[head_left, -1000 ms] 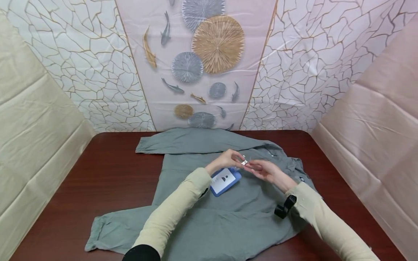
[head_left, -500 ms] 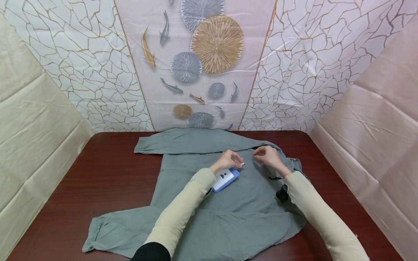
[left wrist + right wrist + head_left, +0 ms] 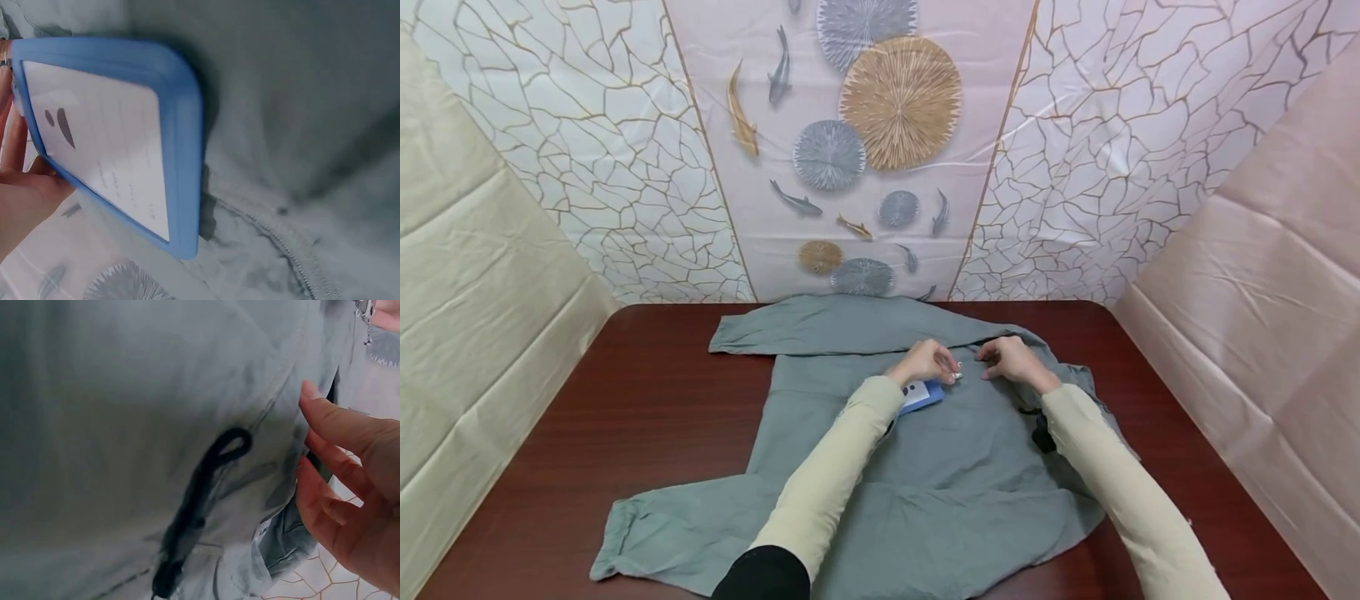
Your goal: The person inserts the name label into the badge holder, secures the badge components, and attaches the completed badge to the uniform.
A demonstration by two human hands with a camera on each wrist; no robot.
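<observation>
A grey-green jacket [image 3: 955, 467] lies spread across the table. Above it, my left hand [image 3: 921, 364] pinches a small silver clip [image 3: 957, 375]. From that clip hangs a blue-framed badge holder [image 3: 178, 150] with a white card [image 3: 100, 144]; my left sleeve hides part of it in the head view. My right hand [image 3: 1013, 363] is a little to the right, at the jacket's upper part. In the right wrist view, the thumb and fingers [image 3: 337, 419] stand apart with their tips at the cloth. Whether they press on it is unclear.
A black looped cord [image 3: 206, 481] shows beside the right hand, blurred. One jacket sleeve [image 3: 827, 325] lies along the far table edge, the other [image 3: 677, 525] at the near left. Patterned cloth [image 3: 850, 150] hangs behind the dark red table [image 3: 625, 400].
My right hand has left the clip and moved right onto the jacket, its fingers spreading slightly. The left hand keeps the clip, and the badge holder is now more hidden behind the sleeve.
</observation>
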